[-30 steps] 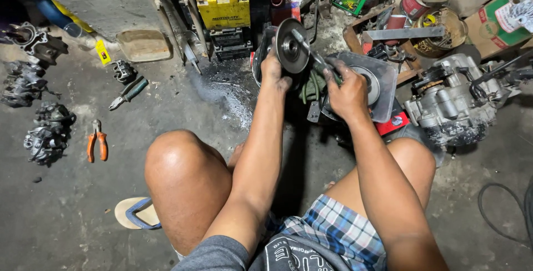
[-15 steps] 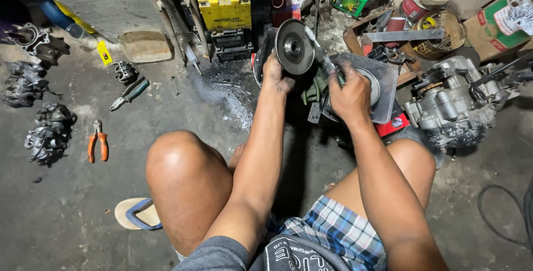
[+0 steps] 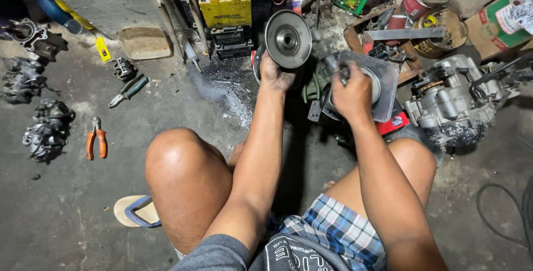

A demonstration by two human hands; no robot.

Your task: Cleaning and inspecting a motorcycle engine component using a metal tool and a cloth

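My left hand (image 3: 276, 74) is closed around the lower edge of a round metal pulley disc (image 3: 287, 39), holding it tilted up off the floor with its hub hole facing me. My right hand (image 3: 351, 90) is clamped on the handle of a tool (image 3: 327, 60), whose shaft runs up and left from the fist towards the disc; I cannot tell if its tip touches the hub. Judging by this, the disc is already free and lifted, while the work at its centre looks unfinished. Just under and beyond my right fist lies a grey metal cover plate (image 3: 386, 82). Further right of that grip sits a dirty engine block (image 3: 452, 104). Beyond the disc stands a yellow battery (image 3: 224, 2). Well left of my left hand lie orange pliers (image 3: 96, 144) on the concrete floor (image 3: 66, 210).
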